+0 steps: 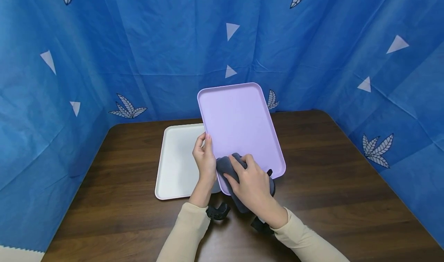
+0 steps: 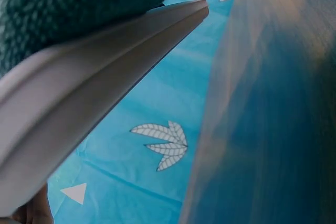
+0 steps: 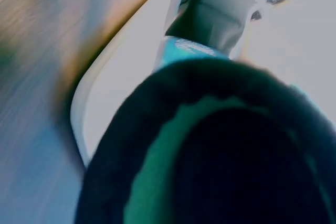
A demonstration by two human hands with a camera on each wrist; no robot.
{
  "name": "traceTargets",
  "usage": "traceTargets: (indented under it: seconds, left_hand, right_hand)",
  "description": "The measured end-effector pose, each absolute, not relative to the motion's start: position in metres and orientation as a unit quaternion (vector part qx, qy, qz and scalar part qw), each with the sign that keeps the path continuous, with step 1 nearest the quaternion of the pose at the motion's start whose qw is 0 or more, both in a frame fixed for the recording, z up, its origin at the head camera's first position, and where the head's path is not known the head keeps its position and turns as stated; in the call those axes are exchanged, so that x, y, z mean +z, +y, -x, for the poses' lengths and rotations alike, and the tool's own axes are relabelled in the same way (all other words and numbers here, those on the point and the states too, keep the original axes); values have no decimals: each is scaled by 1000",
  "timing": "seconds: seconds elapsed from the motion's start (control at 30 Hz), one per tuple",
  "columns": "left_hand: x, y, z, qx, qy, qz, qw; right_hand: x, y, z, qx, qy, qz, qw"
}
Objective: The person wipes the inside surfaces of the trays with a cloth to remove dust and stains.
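Observation:
A light purple tray is held up at a tilt above the table. My left hand grips its left edge, with the thumb on the upper face. In my right hand a dark grey cloth is bunched, and it lies against the lower left part of the tray. Part of the cloth hangs below the tray's near edge. The left wrist view has the tray's rim close up, with the fluffy cloth over it. Folded cloth fills much of the right wrist view and hides the right fingers there.
On the brown wooden table, a white tray lies flat at the left, partly covered by the purple tray and my left arm. A blue patterned curtain surrounds the table's back and sides. Black camera mounts sit at the wrists.

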State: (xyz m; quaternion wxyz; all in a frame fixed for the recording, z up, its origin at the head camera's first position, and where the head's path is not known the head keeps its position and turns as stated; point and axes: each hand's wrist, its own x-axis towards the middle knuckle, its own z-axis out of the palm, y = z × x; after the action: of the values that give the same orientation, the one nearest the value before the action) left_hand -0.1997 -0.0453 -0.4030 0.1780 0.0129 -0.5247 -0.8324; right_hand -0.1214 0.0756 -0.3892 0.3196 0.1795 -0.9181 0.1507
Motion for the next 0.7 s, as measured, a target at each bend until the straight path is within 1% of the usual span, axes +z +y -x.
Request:
traceTargets:
  seconds: [0.33,0.7]
  left_hand:
    - [-404,-43,200,-838,-514,-18,181]
    - [-404,-45,200,-830,-526,-18,184]
  right_hand:
    - [-392,101,127,159,-919,-188,309]
    - [-397,145,137,166,-933,-145,286]
